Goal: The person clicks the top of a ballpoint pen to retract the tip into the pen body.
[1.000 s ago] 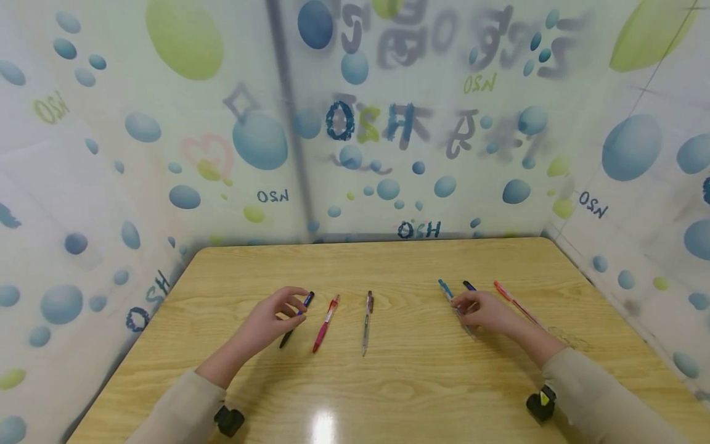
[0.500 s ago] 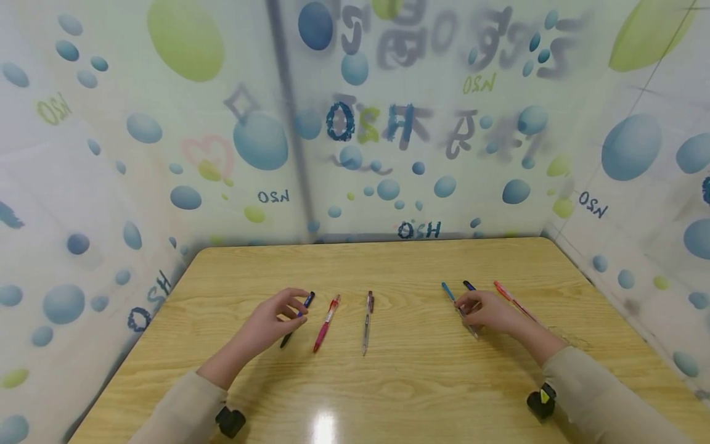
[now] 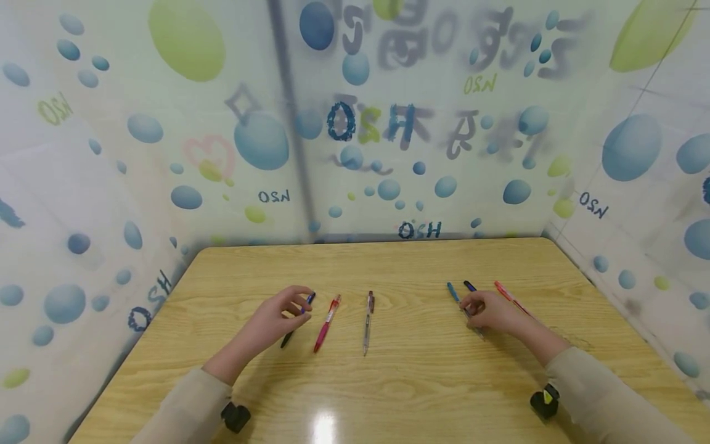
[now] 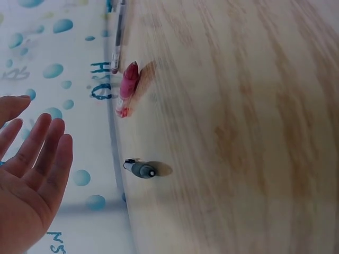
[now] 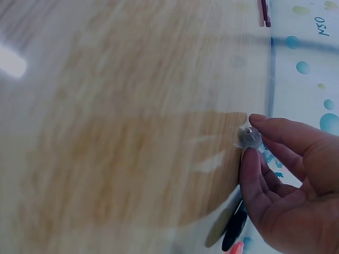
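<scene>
In the head view my right hand (image 3: 488, 313) pinches a pen with a blue top (image 3: 452, 290) and a clear barrel. The right wrist view shows its clear tip end (image 5: 249, 137) between thumb and fingers. Just right of it lie a dark blue-topped pen (image 3: 469, 286) and a red pen (image 3: 511, 296), both partly behind the hand. My left hand (image 3: 280, 319), fingers loosely bent and holding nothing, hovers over a black pen (image 3: 286, 339) with a blue part. Beside that lies a red-and-pink pen (image 3: 327, 324), then a clear pen with a brown top (image 3: 368, 322).
All the pens are on a wood-grain table (image 3: 405, 388). Behind its far edge stands a pale curtain (image 3: 355, 179) with blue and green spots, which also runs along both sides. Dark wrist cameras (image 3: 235, 418) sit on both sleeves.
The blue-topped pen has shifted a little to the right in my right hand's pinch. My left hand has barely moved, drifting slightly right. The other pens lie as before.
</scene>
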The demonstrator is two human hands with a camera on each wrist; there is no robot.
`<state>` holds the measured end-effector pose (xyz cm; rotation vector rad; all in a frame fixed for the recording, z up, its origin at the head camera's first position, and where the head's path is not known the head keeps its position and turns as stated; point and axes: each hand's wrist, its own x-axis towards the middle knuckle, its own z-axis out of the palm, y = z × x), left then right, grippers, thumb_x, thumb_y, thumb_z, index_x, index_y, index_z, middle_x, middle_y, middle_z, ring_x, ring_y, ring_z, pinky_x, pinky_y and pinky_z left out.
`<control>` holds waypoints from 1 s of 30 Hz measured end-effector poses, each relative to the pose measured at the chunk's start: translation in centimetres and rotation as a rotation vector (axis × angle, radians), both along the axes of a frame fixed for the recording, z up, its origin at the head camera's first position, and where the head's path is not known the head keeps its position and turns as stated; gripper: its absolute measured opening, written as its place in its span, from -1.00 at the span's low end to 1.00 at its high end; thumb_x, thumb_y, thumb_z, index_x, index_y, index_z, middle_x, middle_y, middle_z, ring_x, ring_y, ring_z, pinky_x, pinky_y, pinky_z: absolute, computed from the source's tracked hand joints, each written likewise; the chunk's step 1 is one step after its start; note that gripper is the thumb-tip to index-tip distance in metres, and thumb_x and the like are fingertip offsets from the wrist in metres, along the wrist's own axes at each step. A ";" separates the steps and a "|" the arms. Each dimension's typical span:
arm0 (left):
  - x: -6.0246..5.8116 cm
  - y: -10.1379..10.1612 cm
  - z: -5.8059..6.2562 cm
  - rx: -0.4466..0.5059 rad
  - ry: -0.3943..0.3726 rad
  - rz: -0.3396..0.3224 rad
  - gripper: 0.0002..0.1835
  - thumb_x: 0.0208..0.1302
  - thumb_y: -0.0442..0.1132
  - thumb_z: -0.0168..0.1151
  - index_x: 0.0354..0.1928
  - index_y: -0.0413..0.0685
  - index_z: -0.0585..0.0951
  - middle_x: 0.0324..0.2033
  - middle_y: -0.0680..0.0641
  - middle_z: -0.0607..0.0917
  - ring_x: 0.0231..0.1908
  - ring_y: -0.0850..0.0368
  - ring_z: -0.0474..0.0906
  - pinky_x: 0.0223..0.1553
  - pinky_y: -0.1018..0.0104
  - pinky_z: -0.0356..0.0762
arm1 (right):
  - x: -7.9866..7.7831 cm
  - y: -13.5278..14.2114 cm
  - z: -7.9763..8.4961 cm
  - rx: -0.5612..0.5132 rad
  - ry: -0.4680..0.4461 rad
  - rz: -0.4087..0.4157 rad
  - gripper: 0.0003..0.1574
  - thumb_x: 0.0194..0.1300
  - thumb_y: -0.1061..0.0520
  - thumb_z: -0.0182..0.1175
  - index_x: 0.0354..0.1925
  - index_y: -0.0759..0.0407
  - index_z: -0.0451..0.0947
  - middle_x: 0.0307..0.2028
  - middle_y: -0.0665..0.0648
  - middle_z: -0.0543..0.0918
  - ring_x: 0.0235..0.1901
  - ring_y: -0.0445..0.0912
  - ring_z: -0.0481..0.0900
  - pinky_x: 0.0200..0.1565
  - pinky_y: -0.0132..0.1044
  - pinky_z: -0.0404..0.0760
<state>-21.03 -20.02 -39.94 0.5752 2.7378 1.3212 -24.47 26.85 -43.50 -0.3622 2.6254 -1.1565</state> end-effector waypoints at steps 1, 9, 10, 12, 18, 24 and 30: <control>0.0 0.1 0.0 -0.002 0.002 -0.004 -0.56 0.33 -0.28 0.27 0.23 0.07 0.48 -0.15 -0.03 0.65 -0.15 0.08 0.59 -0.23 0.20 0.58 | 0.0 0.0 0.0 -0.001 -0.003 0.003 -0.57 0.07 0.33 0.43 -0.06 0.36 0.58 -0.26 0.16 0.55 -0.30 -0.03 0.51 -0.37 -0.20 0.59; -0.4 0.8 0.2 0.008 0.018 -0.044 -0.58 0.33 -0.32 0.26 0.21 0.00 0.50 -0.17 -0.02 0.64 -0.18 0.09 0.58 -0.25 0.21 0.57 | 0.0 0.3 0.9 0.066 0.074 0.031 -0.50 0.04 0.24 0.48 -0.02 0.32 0.58 -0.24 0.13 0.54 -0.29 -0.04 0.53 -0.40 -0.22 0.58; -0.5 0.9 0.2 0.012 0.018 -0.047 -0.58 0.32 -0.32 0.27 0.21 0.00 0.50 -0.18 -0.01 0.63 -0.19 0.09 0.58 -0.25 0.20 0.57 | 0.0 0.4 1.1 0.065 0.075 0.034 -0.49 0.05 0.24 0.47 -0.01 0.33 0.58 -0.24 0.14 0.54 -0.29 -0.03 0.52 -0.41 -0.22 0.58; -0.8 1.2 0.3 0.016 0.018 -0.059 -0.58 0.32 -0.32 0.28 0.21 0.01 0.51 -0.19 0.01 0.63 -0.21 0.10 0.58 -0.26 0.20 0.57 | 0.1 0.4 1.4 0.051 0.073 0.036 -0.47 0.05 0.25 0.47 0.01 0.35 0.57 -0.22 0.16 0.54 -0.31 -0.03 0.52 -0.42 -0.21 0.60; -1.8 2.5 0.6 -0.021 0.033 -0.079 -0.56 0.30 -0.29 0.30 0.21 0.05 0.51 -0.22 0.05 0.62 -0.24 0.16 0.57 -0.27 0.23 0.58 | 0.1 0.4 2.4 0.001 0.108 0.101 -0.46 0.09 0.28 0.43 0.05 0.39 0.54 -0.13 0.26 0.56 -0.27 0.00 0.53 -0.33 -0.19 0.59; -2.8 3.8 0.8 -0.043 0.007 -0.127 -0.52 0.27 -0.32 0.33 0.22 0.02 0.49 -0.15 -0.11 0.65 -0.23 0.15 0.60 -0.25 0.25 0.62 | 0.3 -0.6 3.1 -0.019 0.159 0.155 -0.51 0.15 0.20 0.42 0.03 0.32 0.56 -0.08 0.27 0.60 -0.19 0.05 0.55 -0.23 -0.20 0.59; -3.7 5.1 0.8 -0.097 -0.013 -0.200 -0.45 0.19 -0.25 0.42 0.23 -0.02 0.49 -0.10 -0.15 0.63 -0.17 0.10 0.58 -0.21 0.24 0.60 | 0.7 -1.6 3.2 -0.112 0.164 0.211 -0.50 0.19 0.24 0.39 0.07 0.36 0.51 -0.02 0.35 0.56 -0.11 0.21 0.54 -0.18 -0.24 0.62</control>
